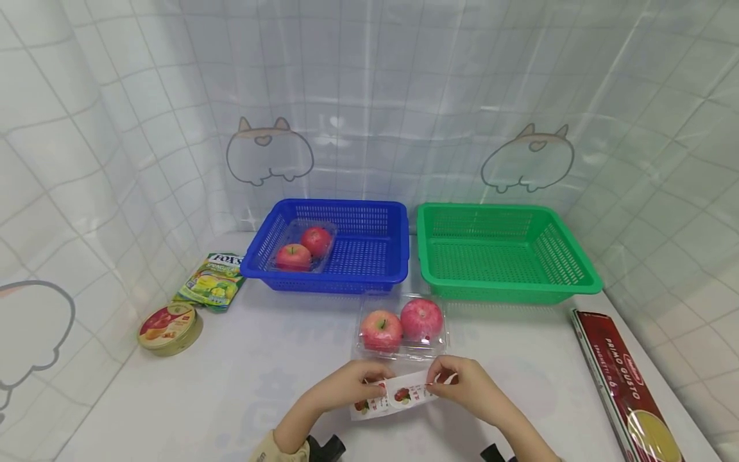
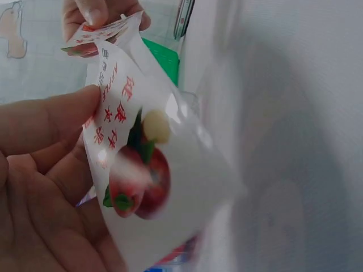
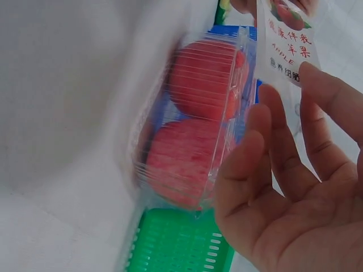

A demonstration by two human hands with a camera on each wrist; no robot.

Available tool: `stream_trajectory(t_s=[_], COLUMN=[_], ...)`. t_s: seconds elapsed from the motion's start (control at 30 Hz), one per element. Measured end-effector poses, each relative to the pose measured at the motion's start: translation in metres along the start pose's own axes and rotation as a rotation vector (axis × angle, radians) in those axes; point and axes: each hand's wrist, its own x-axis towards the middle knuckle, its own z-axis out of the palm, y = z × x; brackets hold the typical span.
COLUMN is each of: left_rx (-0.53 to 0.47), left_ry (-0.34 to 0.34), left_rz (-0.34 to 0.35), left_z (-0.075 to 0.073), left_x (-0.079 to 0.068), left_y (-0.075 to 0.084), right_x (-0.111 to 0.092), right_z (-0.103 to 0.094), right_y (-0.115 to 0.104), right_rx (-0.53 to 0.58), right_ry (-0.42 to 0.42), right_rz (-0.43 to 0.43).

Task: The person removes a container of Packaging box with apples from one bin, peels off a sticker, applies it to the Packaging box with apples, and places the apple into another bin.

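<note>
My left hand (image 1: 349,387) and right hand (image 1: 466,387) stretch a white strip of apple stickers (image 1: 394,395) between them above the table. The left thumb and fingers pinch it left of its middle, leaving one end hanging loose, bent in the left wrist view. At the other end, the right thumb and index finger pinch the strip's edge. Printed red apples and red lettering show on the stickers (image 2: 139,178). Just beyond the hands sits a clear plastic box (image 1: 398,355) holding two apples, one paler (image 1: 382,331) and one pinker (image 1: 422,319).
Behind stands a blue basket (image 1: 369,279) with another clear box of two apples (image 1: 293,257). A green basket (image 1: 508,287) is beside it. At left lie a Fox's candy bag (image 1: 212,282) and a round tin (image 1: 169,328); at right, a red spaghetti box (image 1: 626,385).
</note>
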Motion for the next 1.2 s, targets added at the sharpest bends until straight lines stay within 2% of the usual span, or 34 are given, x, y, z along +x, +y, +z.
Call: stream_trajectory(t_s=[0.13, 0.3, 0.43, 0.57, 0.73, 0.87, 0.93, 1.03, 1.13, 1.2], left_rx=[-0.005, 0.039, 0.149, 0.250, 0.291, 0.356, 0.342, 0.293, 0.235, 0.192], left_ry=[0.011, 0.013, 0.025, 0.036, 0.043, 0.068, 0.084, 0.160, 0.313, 0.412], left_rz=[-0.033, -0.049, -0.037, -0.039, -0.066, -0.045, -0.016, 0.041, 0.072, 0.069], left_z=[0.001, 0.002, 0.004, 0.006, 0.006, -0.002, -0.008, -0.017, -0.022, -0.024], left_x=[0.002, 0.004, 0.006, 0.007, 0.006, 0.001, -0.002, -0.001, 0.008, 0.016], left_y=[-0.004, -0.009, -0.012, -0.012, -0.006, 0.005, 0.014, 0.026, 0.035, 0.039], right_x=[0.001, 0.003, 0.009, 0.018, 0.030, 0.038, 0.041, 0.046, 0.050, 0.053], right_z=[-0.002, -0.005, -0.007, -0.007, -0.006, -0.007, -0.006, -0.005, -0.003, 0.000], right_y=[0.001, -0.001, -0.008, -0.015, -0.019, -0.019, -0.021, -0.024, -0.027, -0.028], right_rx=[0.026, 0.089, 0.189, 0.344, 0.415, 0.448, 0.473, 0.508, 0.536, 0.568], right_ry=[0.006, 0.072, 0.170, 0.322, 0.468, 0.493, 0.495, 0.504, 0.516, 0.528], right_rz=[-0.006, 0.009, 0.100, 0.197, 0.232, 0.229, 0.222, 0.208, 0.203, 0.195])
